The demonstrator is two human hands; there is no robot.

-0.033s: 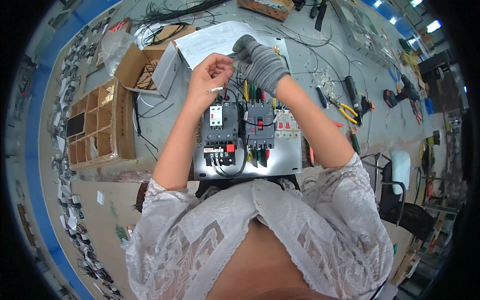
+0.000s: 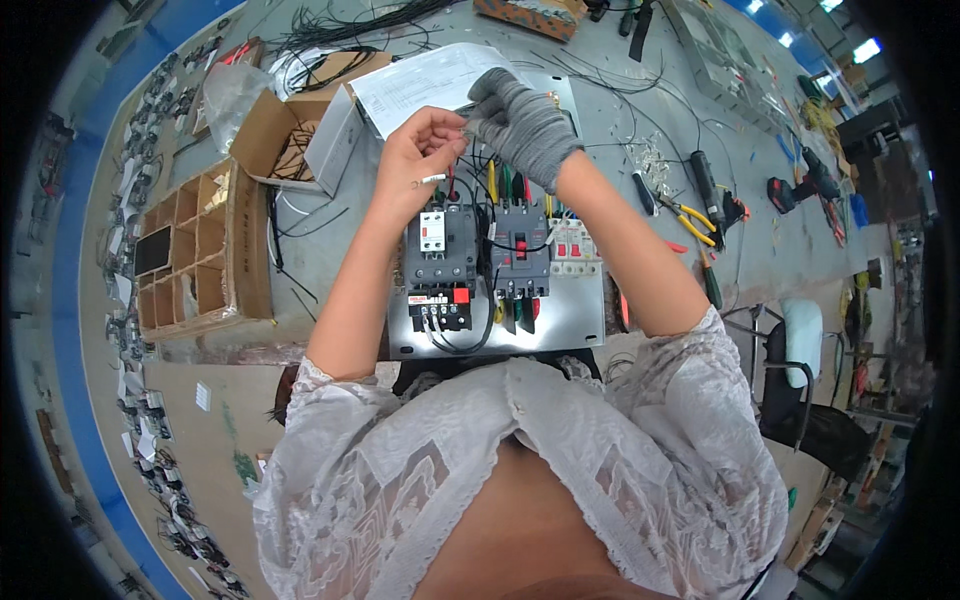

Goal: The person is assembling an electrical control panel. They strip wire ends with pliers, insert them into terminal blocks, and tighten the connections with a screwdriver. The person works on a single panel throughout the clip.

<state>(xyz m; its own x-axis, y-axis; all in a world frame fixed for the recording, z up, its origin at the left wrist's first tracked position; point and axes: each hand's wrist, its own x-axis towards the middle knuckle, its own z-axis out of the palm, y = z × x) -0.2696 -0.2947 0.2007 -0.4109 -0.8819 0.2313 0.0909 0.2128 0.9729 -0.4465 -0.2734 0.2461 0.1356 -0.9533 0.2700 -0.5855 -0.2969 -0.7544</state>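
Over the far part of a metal mounting plate [image 2: 575,322], my bare left hand [image 2: 424,150] and my right hand [image 2: 518,122], in a grey knitted glove, meet with fingers pinched. Whatever lies between the fingertips is too small to make out. A white marker tube or ferrule [image 2: 434,179] lies against my left hand near the thumb. Below the hands, the plate carries a dark contactor [image 2: 445,255], an overload relay [image 2: 440,312] with a red part, a circuit breaker [image 2: 520,262] with a red switch, and small white breakers [image 2: 573,245]. Black wires and coloured leads surround them.
Printed sheets [image 2: 415,85] lie beyond the hands. Left stand an open carton [image 2: 335,145] and a cardboard compartment box [image 2: 250,245]. Right lie yellow-handled pliers [image 2: 695,222], a screwdriver [image 2: 710,285], scattered small terminals [image 2: 650,165] and a cordless drill [image 2: 815,180]. A chair [image 2: 800,345] stands beside the table.
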